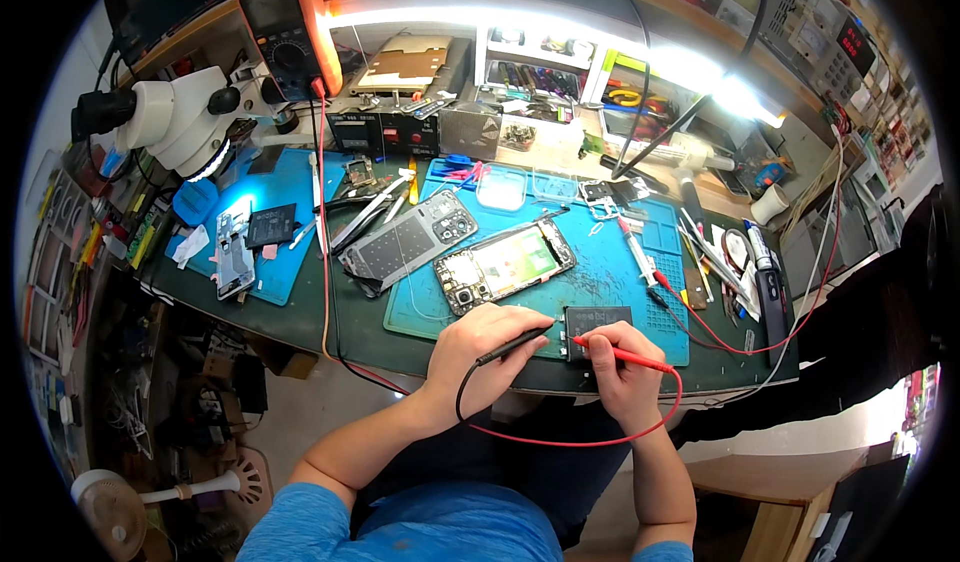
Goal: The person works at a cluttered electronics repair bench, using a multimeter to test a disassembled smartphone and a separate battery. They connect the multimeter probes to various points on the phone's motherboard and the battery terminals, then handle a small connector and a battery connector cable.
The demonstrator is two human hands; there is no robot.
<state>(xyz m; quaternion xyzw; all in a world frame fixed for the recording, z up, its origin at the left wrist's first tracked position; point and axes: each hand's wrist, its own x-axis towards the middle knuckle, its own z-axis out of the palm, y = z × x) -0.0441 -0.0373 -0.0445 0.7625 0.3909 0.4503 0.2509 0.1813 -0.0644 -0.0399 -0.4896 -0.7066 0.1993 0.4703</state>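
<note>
My left hand (478, 354) is closed round a black multimeter probe (513, 345), its tip pointing right toward a black phone battery (598, 332). A red multimeter probe (640, 359) is pinched in my right hand (627, 377), with its tip at the battery's left side. Whether either tip touches the contacts is too small to tell. The battery lies flat near the front edge of the blue mat (415, 307). Just beyond my hands sits an opened phone (505, 265) with its insides showing. Left of it, a phone back cover (412, 245) with camera rings rests tilted.
An orange multimeter (290, 32) stands at the back left, its leads hanging over the bench. Beside it is a white microscope (185, 112). Another phone (236, 252) and a dark battery (271, 225) lie on the left mat. Tweezers and screwdrivers (712, 257) are at right.
</note>
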